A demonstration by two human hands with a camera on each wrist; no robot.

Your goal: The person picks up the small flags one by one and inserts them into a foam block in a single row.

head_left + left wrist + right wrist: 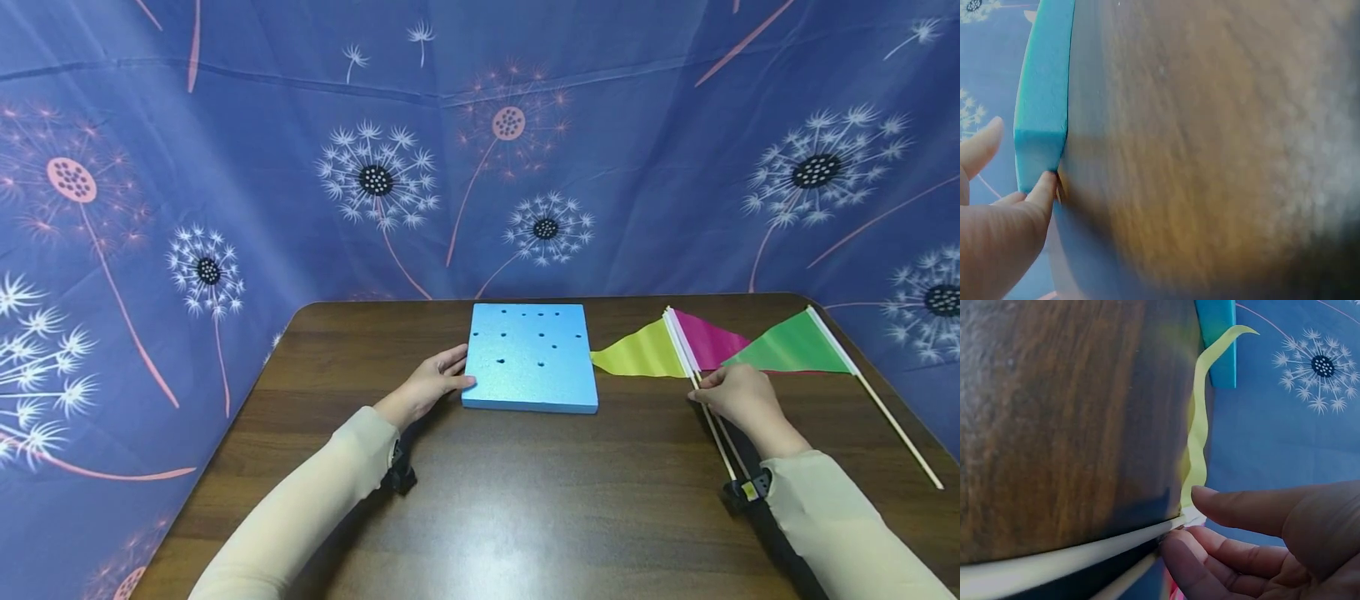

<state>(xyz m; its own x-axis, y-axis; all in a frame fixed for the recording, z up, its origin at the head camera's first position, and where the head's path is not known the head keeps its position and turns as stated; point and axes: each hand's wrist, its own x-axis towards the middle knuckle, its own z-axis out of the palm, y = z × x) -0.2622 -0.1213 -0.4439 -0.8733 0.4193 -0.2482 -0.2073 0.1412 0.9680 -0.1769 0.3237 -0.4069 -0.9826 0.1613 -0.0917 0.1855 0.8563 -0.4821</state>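
A light blue square board point(530, 358) with several small holes lies on the table. At its left side is my left hand point(429, 386), fingers fairly straight and touching the edge near the front corner; the left wrist view shows a fingertip point(1047, 181) against that corner. My right hand point(742, 404) pinches the white stick of a yellow pennant flag point(648, 352), just below the cloth. Right alongside runs the stick of a magenta flag point(705, 340). The right wrist view has thumb and fingers either side of the stick point(1085, 553). The yellow tip reaches the board's right edge.
To the right lies a green pennant flag point(798, 343) on a white stick, its tip overlapping the magenta one. Everything rests on a dark brown wooden table point(480, 500). Behind it hangs a blue cloth point(637, 167) printed with dandelions.
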